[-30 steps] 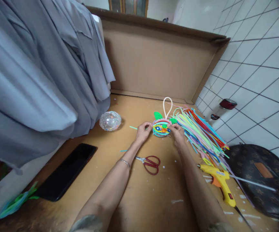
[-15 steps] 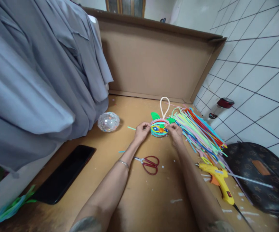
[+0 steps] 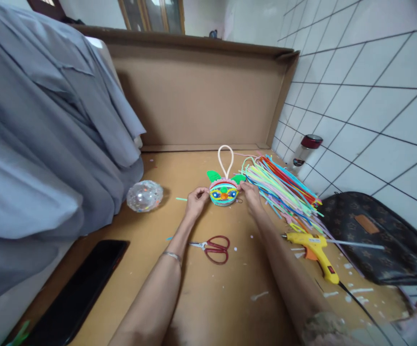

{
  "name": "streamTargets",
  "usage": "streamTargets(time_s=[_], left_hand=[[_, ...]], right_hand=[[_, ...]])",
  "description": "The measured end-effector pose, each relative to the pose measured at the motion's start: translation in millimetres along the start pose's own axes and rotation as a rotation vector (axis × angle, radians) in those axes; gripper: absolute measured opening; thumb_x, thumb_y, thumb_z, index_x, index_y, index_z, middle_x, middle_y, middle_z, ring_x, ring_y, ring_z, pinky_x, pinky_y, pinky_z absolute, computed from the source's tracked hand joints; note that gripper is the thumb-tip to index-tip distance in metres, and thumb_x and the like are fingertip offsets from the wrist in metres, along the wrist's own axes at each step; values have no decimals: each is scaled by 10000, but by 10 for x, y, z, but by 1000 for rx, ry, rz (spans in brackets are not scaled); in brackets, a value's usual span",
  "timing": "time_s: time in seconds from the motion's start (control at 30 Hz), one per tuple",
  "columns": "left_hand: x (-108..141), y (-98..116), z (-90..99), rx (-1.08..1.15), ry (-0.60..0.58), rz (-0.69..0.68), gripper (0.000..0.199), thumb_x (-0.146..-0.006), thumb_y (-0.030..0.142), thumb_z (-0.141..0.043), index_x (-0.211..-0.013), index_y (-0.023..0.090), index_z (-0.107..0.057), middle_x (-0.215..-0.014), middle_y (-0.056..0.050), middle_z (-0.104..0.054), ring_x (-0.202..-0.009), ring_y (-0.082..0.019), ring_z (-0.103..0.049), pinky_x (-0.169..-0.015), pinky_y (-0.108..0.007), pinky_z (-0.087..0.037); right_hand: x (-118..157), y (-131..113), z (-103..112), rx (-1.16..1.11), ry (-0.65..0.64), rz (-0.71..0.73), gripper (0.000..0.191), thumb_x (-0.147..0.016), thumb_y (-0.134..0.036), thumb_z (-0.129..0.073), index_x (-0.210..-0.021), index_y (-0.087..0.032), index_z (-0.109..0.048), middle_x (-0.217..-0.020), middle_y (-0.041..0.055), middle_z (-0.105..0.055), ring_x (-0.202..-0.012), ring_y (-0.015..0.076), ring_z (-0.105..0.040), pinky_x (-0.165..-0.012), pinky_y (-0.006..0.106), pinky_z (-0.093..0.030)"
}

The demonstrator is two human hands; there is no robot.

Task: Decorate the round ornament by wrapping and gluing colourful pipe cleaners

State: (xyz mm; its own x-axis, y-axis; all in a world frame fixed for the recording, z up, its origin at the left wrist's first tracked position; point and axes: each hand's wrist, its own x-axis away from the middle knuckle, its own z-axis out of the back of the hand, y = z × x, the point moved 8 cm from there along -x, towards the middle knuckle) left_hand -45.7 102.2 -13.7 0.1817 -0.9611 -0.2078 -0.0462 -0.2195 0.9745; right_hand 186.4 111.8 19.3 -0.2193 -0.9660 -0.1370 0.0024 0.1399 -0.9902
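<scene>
Green-eared ornament (image 3: 223,194), loop (image 3: 233,158) pointing away, sits midway between left fingers (image 3: 203,191) and right fingers (image 3: 246,186), both pinched closed on its side edges.

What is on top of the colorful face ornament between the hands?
On top of the face ornament are two green leaf-shaped pieces, pink trim and an upright white loop. Its front hides its back, so any fastening there cannot be seen.

Scissors (image 3: 203,245), 1 phone (image 3: 78,293) on table (image 3: 215,300)
</scene>
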Motion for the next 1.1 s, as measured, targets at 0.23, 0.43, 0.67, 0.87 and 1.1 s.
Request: streamTargets(time_s=[0.23, 0.43, 0.67, 0.87, 1.1], left_hand=[[-1, -22, 17, -13, -4, -23, 303, -665, 452, -746, -727, 172, -646, -737, -27, -680, -715, -152, -608, -762, -288, -497], [15, 0, -14, -83, -24, -58, 275, -748, 441, -677, -747, 179, -596, -743, -15, -637, -724, -151, -583, -767, -283, -478], [139, 258, 94, -365, 140, -306, 200, -904, 401, -477, -841, 215, -517, -848, -31, -605, -815, -182, -566, -797, -295, -443], [337, 518, 281, -504, 366, -432, 134, -914, 338, -468, -843, 226, -489, -819, -38, -563, -806, -210, -533, -810, -341, -409], [666, 926, 539, -442, 410, -431, 123, -868, 282, -558, -795, 216, -483, -715, 15, -464, -669, -150, -461, -700, -291, -393]], right_hand=[[3, 45, -7, -71, -12, -100, 308, -682, -457, -664, -526, -196, -616, -549, -4, -618, -572, 120, -544, -586, 243, -410], [23, 48, -12, -105, -5, -112, 294, -681, -442, -679, -534, -197, -610, -563, -12, -624, -580, 117, -551, -622, 247, -434], [-15, 107, 15, -150, 116, -99, 262, -706, -349, -605, -492, -206, -559, -494, -35, -547, -532, 109, -501, -591, 242, -414], [51, 41, 140, -64, 179, 12, 189, -702, -311, -528, -536, -222, -544, -544, -48, -540, -590, 126, -501, -631, 244, -403], [748, -292, 326, 280, 275, 227, 195, -827, -321, -452, -676, -238, -542, -677, -9, -581, -694, 167, -529, -715, 278, -425]])
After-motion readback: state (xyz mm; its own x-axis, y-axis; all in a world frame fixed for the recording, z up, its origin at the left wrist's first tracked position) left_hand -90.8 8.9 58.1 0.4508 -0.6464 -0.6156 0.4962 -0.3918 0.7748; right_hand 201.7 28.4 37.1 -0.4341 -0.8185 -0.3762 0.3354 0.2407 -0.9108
